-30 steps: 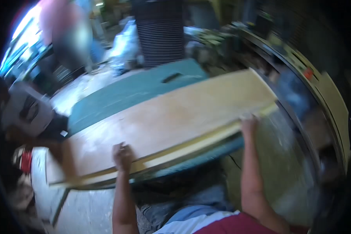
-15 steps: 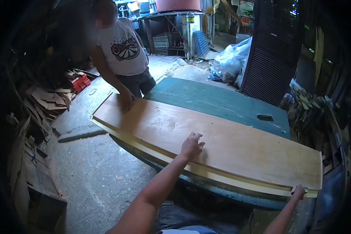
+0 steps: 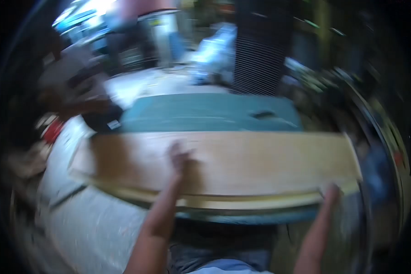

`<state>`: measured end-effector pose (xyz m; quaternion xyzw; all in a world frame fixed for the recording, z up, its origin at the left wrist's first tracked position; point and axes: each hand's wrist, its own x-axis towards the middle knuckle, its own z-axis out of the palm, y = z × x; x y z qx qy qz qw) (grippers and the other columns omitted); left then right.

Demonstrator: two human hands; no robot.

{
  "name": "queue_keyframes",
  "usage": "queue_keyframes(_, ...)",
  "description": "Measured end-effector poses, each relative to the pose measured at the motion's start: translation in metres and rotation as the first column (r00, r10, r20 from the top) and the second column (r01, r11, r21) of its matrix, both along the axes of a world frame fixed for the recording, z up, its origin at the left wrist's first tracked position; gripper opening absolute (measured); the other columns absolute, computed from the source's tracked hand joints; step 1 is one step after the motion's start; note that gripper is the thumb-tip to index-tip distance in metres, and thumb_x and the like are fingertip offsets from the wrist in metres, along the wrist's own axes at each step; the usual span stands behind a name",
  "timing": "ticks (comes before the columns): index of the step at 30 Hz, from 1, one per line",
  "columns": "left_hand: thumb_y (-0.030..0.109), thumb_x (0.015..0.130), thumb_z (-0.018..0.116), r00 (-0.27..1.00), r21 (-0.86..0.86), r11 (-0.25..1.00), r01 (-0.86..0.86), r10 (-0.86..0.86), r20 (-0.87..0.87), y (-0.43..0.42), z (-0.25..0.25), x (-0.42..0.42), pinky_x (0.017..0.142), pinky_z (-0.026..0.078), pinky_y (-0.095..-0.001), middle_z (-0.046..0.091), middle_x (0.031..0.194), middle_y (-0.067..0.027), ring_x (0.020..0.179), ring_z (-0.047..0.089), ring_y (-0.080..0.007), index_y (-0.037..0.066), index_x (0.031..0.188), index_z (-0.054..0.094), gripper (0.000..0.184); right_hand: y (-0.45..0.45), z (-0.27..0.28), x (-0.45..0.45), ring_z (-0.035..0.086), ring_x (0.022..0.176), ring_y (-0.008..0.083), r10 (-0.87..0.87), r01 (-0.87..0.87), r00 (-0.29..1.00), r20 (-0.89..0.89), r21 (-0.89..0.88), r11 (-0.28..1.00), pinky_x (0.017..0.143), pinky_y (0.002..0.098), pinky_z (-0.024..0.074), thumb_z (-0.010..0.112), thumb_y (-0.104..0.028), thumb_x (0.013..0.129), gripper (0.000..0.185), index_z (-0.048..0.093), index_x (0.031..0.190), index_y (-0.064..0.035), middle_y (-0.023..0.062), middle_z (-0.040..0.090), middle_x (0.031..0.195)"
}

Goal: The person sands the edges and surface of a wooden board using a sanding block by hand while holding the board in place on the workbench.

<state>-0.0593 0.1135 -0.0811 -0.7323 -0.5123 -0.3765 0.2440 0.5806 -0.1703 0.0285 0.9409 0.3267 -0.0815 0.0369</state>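
Note:
A long wooden panel (image 3: pixel 260 160) with raised pale strips along its near side and right end lies across a green-topped table (image 3: pixel 192 109). Above the middle-left of the panel is my left hand (image 3: pixel 179 155), its blurred fingers apart and holding nothing; its shadow falls beside it, and I cannot tell whether it touches the wood. At the near right corner, my right hand (image 3: pixel 332 194) is closed by the pale edge strip (image 3: pixel 278 200). A small thing seems to poke out of it, too smeared to name.
A person (image 3: pixel 77 86) stands at the panel's far left end, blurred. A dark louvred door (image 3: pixel 260 55) stands behind the table, beside clear plastic bags (image 3: pixel 214 52). A small dark object (image 3: pixel 263 114) lies on the green top. Scrap wood lines the right side.
My view has swung right and blurred, so everything sits further left and the panel looks more level. The other person's arm seems drawn back from the panel. My left hand remains over the wood.

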Motion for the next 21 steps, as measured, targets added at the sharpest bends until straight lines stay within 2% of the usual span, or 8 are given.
queue_keyframes(1, 0.032, 0.098, 0.067, 0.999, -0.124, 0.992, 0.014, -0.009, 0.044, -0.004, 0.007, 0.003, 0.110, 0.042, -0.0519, 0.064, 0.134, -0.0217, 0.122, 0.059, -0.0400, 0.006, 0.103, 0.075, 0.028, -0.015, -0.043, 0.018, 0.070, 0.109, 0.0482, 0.065, -0.095, 0.978, 0.196, 0.147, 0.985, 0.095, 0.0542, 0.0553, 0.065, -0.041, 0.086, 0.046, 0.079, 0.106, -0.0033, 0.0256, 0.072, 0.121)
queue_keyframes(3, 0.025, 0.097, 0.068, 0.975, -0.312, 0.950, 0.024, 0.047, 0.217, -0.023, 0.040, 0.015, 0.113, 0.042, -0.0510, 0.061, 0.139, -0.0236, 0.130, 0.055, -0.0401, 0.001, 0.123, 0.064, 0.036, -0.009, -0.005, -0.003, 0.072, 0.113, 0.0416, -0.236, 0.229, 0.971, 0.037, 0.133, 0.964, 0.092, 0.0527, 0.0579, 0.056, -0.045, 0.094, 0.052, 0.075, 0.114, -0.0012, 0.0262, 0.074, 0.118)
queue_keyframes(4, 0.021, 0.096, 0.069, 0.968, -0.394, 0.919, 0.001, 0.098, 0.229, -0.028, 0.046, 0.022, 0.114, 0.041, -0.0506, 0.060, 0.141, -0.0245, 0.133, 0.053, -0.0402, -0.001, 0.133, 0.059, 0.044, -0.005, -0.016, 0.006, 0.071, 0.115, 0.0419, -0.520, 0.539, 0.841, -0.151, 0.328, 0.776, 0.094, 0.0527, 0.0579, 0.051, -0.044, 0.098, 0.055, 0.072, 0.119, 0.0022, 0.0266, 0.074, 0.117)
queue_keyframes(6, 0.022, 0.099, 0.067, 0.975, -0.538, 0.841, -0.055, 0.161, 0.153, -0.034, 0.066, 0.022, 0.118, 0.039, -0.0493, 0.055, 0.148, -0.0267, 0.140, 0.049, -0.0415, -0.008, 0.142, 0.053, 0.055, -0.006, 0.013, -0.005, 0.066, 0.123, 0.0445, -0.596, 0.626, 0.772, -0.219, 0.423, 0.655, 0.103, 0.0512, 0.0531, 0.049, -0.044, 0.101, 0.061, 0.059, 0.131, 0.0071, 0.0299, 0.068, 0.129)
queue_keyframes(7, 0.025, 0.100, 0.065, 0.985, -0.561, 0.821, -0.110, 0.166, 0.049, -0.032, 0.066, 0.019, 0.120, 0.036, -0.0488, 0.053, 0.150, -0.0270, 0.142, 0.047, -0.0412, -0.006, 0.141, 0.056, 0.052, -0.005, 0.013, 0.001, 0.063, 0.128, 0.0454, -0.619, 0.652, 0.747, -0.242, 0.444, 0.614, 0.108, 0.0505, 0.0503, 0.048, -0.045, 0.101, 0.064, 0.052, 0.136, 0.0075, 0.0310, 0.065, 0.136)
queue_keyframes(10, 0.027, 0.102, 0.062, 0.984, -0.594, 0.797, -0.110, 0.173, 0.050, -0.034, 0.074, 0.019, 0.121, 0.034, -0.0488, 0.054, 0.150, -0.0254, 0.143, 0.046, -0.0409, -0.006, 0.141, 0.057, 0.051, -0.008, 0.016, 0.041, 0.063, 0.129, 0.0461, -0.632, 0.659, 0.741, -0.228, 0.429, 0.618, 0.109, 0.0504, 0.0494, 0.049, -0.045, 0.100, 0.062, 0.052, 0.137, 0.0059, 0.0325, 0.064, 0.135)
queue_keyframes(17, 0.025, 0.103, 0.059, 0.976, -0.636, 0.752, -0.176, 0.219, -0.011, -0.040, 0.088, 0.032, 0.121, 0.034, -0.0496, 0.050, 0.154, -0.0242, 0.144, 0.044, -0.0405, -0.004, 0.142, 0.056, 0.049, -0.051, -0.021, 0.242, 0.073, 0.114, 0.0384, -0.517, 0.511, 0.845, -0.134, 0.484, 0.710, 0.098, 0.0489, 0.0561, 0.047, -0.045, 0.101, 0.065, 0.055, 0.136, 0.0098, 0.0284, 0.073, 0.120)
queue_keyframes(21, 0.025, 0.104, 0.056, 0.977, -0.621, 0.762, -0.185, 0.213, -0.030, -0.035, 0.081, 0.027, 0.121, 0.034, -0.0500, 0.050, 0.153, -0.0243, 0.144, 0.044, -0.0408, -0.004, 0.144, 0.055, 0.049, -0.039, 0.008, 0.181, 0.072, 0.113, 0.0409, -0.538, 0.603, 0.797, -0.274, 0.406, 0.687, 0.100, 0.0507, 0.0546, 0.049, -0.046, 0.101, 0.067, 0.056, 0.136, 0.0099, 0.0291, 0.074, 0.116)
